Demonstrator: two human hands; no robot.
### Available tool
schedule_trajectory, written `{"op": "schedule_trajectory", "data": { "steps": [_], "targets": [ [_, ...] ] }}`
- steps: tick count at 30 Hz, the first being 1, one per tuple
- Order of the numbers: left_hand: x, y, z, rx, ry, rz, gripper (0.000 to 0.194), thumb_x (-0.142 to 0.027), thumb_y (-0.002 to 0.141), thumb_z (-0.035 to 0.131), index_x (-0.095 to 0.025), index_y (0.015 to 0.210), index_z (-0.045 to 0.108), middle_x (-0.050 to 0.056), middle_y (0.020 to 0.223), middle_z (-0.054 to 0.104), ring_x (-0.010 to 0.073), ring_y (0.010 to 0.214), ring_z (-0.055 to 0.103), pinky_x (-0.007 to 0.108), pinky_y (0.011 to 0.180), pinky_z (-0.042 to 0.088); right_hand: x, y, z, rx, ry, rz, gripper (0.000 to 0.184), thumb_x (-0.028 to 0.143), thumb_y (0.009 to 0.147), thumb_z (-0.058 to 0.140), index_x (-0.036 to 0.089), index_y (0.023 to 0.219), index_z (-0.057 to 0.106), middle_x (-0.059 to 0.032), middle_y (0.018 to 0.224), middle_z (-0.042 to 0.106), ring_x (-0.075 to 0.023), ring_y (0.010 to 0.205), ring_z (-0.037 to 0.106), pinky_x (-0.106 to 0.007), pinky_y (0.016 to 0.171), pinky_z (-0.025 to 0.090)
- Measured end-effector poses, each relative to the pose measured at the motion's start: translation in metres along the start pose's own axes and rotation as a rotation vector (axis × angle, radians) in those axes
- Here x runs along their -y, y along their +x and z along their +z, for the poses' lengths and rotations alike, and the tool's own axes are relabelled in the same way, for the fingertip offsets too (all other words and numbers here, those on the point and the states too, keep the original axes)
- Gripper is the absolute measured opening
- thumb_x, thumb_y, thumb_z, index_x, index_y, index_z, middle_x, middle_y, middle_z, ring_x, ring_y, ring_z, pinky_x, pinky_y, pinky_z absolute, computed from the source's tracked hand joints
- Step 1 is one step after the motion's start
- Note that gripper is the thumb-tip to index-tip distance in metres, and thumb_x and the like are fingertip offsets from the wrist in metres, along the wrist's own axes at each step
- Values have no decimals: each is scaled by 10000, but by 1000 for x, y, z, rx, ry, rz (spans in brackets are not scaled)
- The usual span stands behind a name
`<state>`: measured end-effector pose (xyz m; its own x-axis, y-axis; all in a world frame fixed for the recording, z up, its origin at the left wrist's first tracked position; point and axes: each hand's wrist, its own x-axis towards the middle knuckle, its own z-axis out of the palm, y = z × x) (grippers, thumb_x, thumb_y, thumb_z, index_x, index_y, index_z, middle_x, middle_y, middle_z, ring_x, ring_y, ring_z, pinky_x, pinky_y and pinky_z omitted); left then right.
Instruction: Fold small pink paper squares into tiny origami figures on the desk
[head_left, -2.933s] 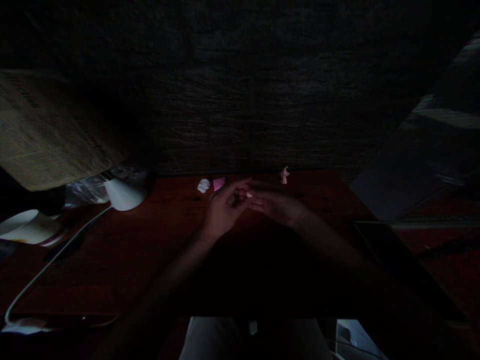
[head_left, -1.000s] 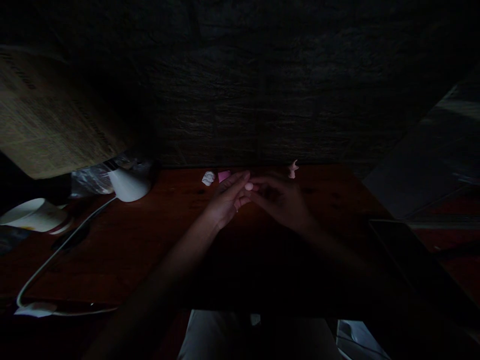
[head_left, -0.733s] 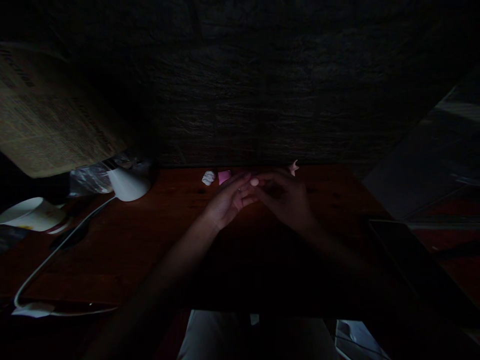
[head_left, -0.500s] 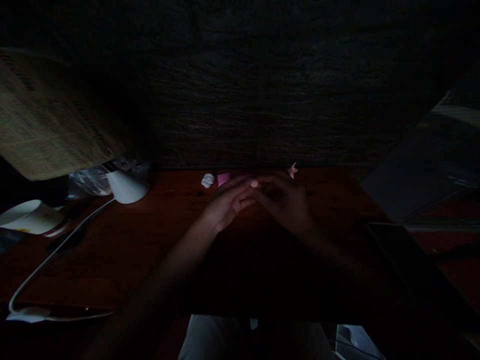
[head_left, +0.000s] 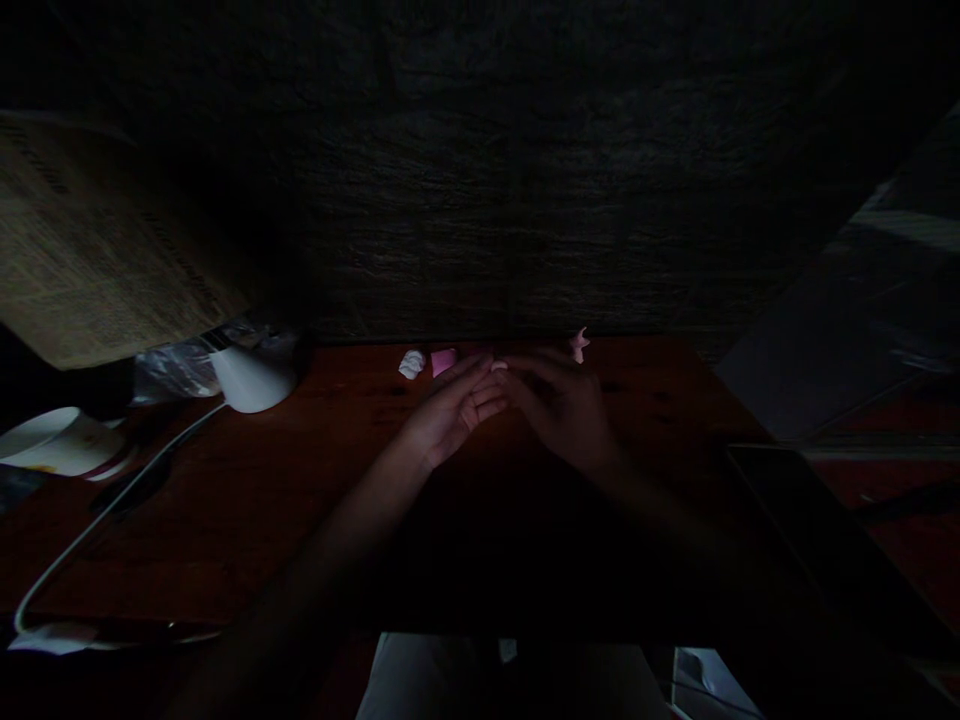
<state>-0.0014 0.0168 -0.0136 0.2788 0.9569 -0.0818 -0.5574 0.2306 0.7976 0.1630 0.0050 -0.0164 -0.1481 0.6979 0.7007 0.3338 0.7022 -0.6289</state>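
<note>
A small pale pink lump of modelling clay point(head_left: 499, 366) sits at the fingertips, where both hands meet above the table's far side. My left hand point(head_left: 457, 412) is turned palm up, its thumb and forefinger against the lump and its other fingers loosely curled. From the other side, my right hand point(head_left: 566, 405) pinches the same lump between thumb and forefinger. Just beyond my left hand lie a crumpled white lump point(head_left: 411, 364) and a pink block point(head_left: 443, 361). Past my right hand stands a pink piece with pointed prongs point(head_left: 580, 345). Dim light hides fine detail.
The wooden table point(head_left: 315, 480) meets a dark brick-patterned wall point(head_left: 480, 200). At left are a white lamp-like cone point(head_left: 253, 379) with a cable point(head_left: 82, 535), a paper cup point(head_left: 64, 440) and a printed paper sheet point(head_left: 112, 250). A dark flat panel point(head_left: 795, 490) lies at right.
The pink lump has shifted slightly left and shows less between the fingertips. My right fingers have moved a little left with it. The whole view has tilted slightly.
</note>
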Motion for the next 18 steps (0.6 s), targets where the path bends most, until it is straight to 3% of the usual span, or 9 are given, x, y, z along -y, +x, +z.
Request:
{"op": "schedule_trajectory", "data": {
  "steps": [5, 11, 18],
  "targets": [
    [-2, -1, 1, 22, 28, 16, 96, -128, 858, 779, -172, 934, 741, 27, 899, 795, 140, 804, 757, 227, 751, 596, -1, 0, 0, 8, -10, -6, 192, 278, 981, 647, 304, 1100, 794, -47, 1067, 783, -227, 979, 713, -402, 908, 547],
    [-4, -2, 3, 2, 33, -6, 70, -181, 891, 770, -167, 864, 707, 32, 856, 786, 140, 796, 762, 214, 706, 602, -1, 2, 0, -12, -10, 21, 274, 306, 1045, 538, 264, 932, 784, -37, 892, 763, -203, 848, 699, -372, 831, 543],
    [-6, 0, 1, -6, -1, 8, 91, -195, 872, 797, -182, 922, 721, 5, 875, 760, 109, 769, 735, 187, 669, 580, 1, 2, 2, -23, 15, 50, 230, 277, 1035, 537, 257, 979, 758, -44, 989, 801, -204, 887, 737, -369, 854, 557]
  ]
}}
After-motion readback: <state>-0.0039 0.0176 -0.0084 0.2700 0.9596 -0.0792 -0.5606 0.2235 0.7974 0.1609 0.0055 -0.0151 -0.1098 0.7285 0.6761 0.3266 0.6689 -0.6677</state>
